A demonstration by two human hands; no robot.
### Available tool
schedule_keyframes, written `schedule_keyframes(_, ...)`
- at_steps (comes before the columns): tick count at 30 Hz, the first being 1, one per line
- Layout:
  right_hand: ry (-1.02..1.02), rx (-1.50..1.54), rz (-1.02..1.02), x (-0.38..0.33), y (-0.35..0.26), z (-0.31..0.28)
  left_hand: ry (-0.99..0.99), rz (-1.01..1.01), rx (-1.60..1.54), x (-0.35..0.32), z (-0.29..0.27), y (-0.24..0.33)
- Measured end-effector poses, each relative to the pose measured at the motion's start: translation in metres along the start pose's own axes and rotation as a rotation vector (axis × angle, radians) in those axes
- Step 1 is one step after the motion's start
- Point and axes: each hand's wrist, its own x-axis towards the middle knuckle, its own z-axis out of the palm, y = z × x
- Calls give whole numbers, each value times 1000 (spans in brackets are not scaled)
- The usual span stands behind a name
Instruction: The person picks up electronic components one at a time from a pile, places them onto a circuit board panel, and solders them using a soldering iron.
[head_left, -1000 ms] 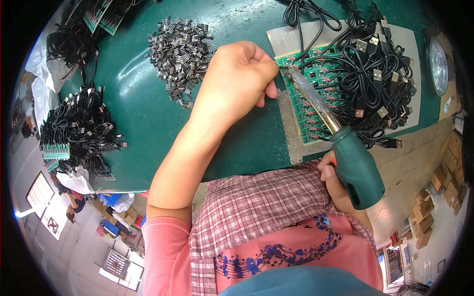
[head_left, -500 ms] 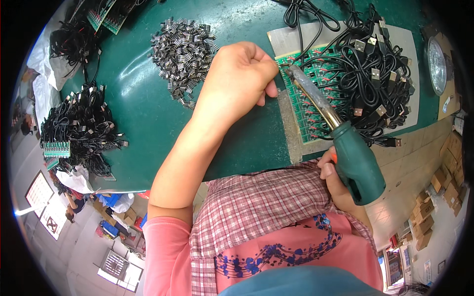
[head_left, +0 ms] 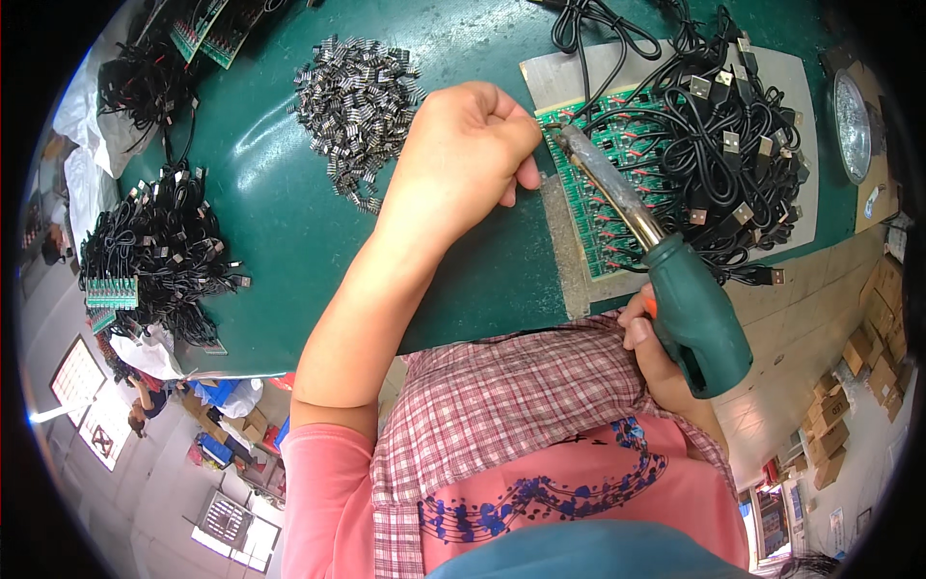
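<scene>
My right hand [head_left: 652, 340] is wrapped round the dark green handle of a soldering iron [head_left: 696, 314]. The iron's metal shaft slants up and left, and its tip is over the upper left corner of a green circuit board panel [head_left: 590, 207]. Beside that corner, my left hand [head_left: 473, 145] is closed in a pinch; whatever its fingertips hold is hidden. Black USB cables [head_left: 719, 164] run from the panel, their red and black wire ends lying along it. Beneath panel and cables is a grey sheet [head_left: 555, 79] on the green table.
Small metal connectors [head_left: 352, 111] are heaped left of my left hand. Bundled black cables with boards [head_left: 159, 246] lie at the table's left edge, with more boards [head_left: 207, 34] at the far left. A round clear dish [head_left: 853, 127] sits at the far right.
The panel and its cables have shifted very slightly to the left, and the soldering iron a touch with them. Both hands keep nearly the same pose.
</scene>
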Motion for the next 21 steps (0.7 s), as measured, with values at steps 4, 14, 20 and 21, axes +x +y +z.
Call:
schedule_keyframes(4,44,127,198,2,-11,-5,0,7,-7,1,0,-1)
schedule_keyframes(14,175,216,217,-5,-24,4,42,64,38,-3,-2,-3)
schedule_keyframes(20,209,270,138,-7,-21,11,409,501,300,-41,-13,-34)
schedule_keyframes(21,251,279,136,-8,-20,11,502,536,375,-54,-25,-42)
